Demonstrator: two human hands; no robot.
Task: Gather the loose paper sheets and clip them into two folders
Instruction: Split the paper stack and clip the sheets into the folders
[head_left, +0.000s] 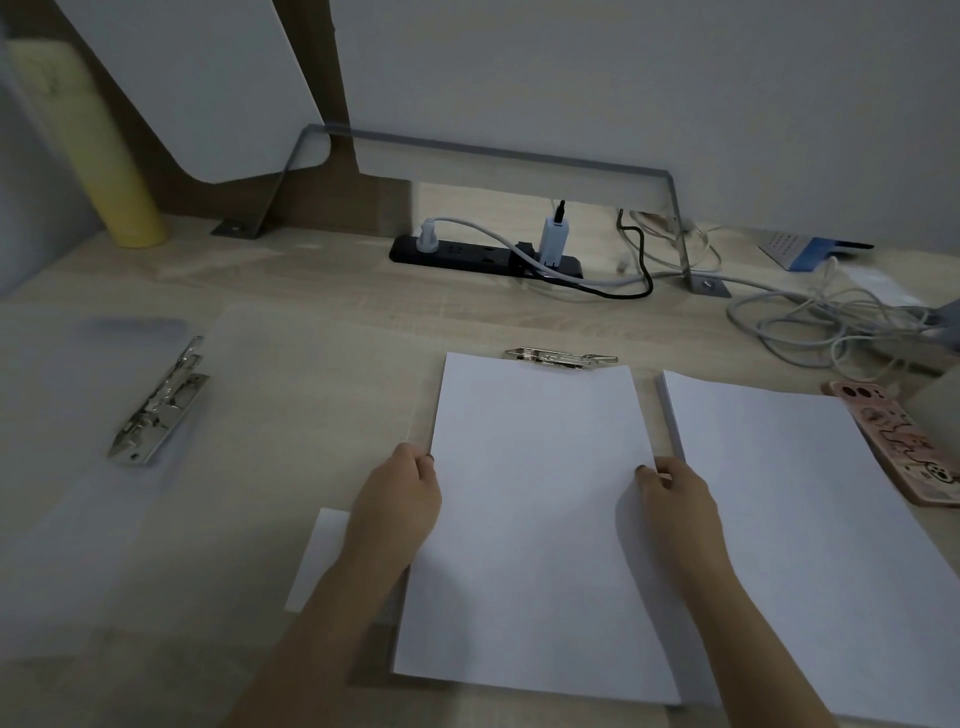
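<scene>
A stack of white paper sheets (535, 519) lies in the middle of the desk, on a clear folder whose metal clip (561, 357) shows just past its far edge. My left hand (400, 499) holds the stack's left edge and my right hand (675, 493) holds its right edge, thumbs on top. A second pile of white sheets (810, 530) lies to the right. Another clear folder (67, 467) lies open at the left with its metal clip (156, 405) standing up. A single white sheet (322, 556) peeks out under my left forearm.
A pink-cased phone (898, 441) lies at the right edge beside the second pile. A black power strip (483, 257) with plugs and tangled cables (831, 322) sits at the back. A yellow bottle (104, 156) stands at the back left. A metal stand (270, 208) spans the back.
</scene>
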